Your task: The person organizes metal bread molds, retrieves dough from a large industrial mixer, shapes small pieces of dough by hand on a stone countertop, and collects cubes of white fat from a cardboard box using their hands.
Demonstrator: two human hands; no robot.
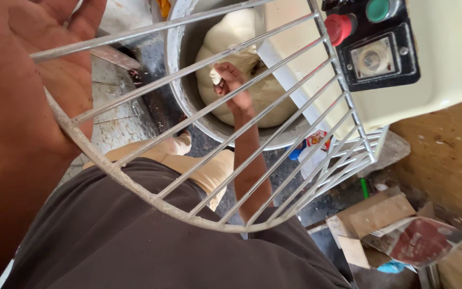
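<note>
My left hand (54,64) has its fingers curled round the rim of the raised grey wire guard (252,134). My right hand (231,83) pinches the pale dough mass (252,91) inside the round steel mixer bowl (180,59), beneath the guard.

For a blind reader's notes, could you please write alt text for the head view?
The right hand reaches into a steel mixer bowl and presses pale dough. The left hand holds up the wire guard.

My left hand (54,64) holds the guard (215,134) above the bowl (180,69); my right hand (231,85) is in the dough (236,32) inside.
</note>
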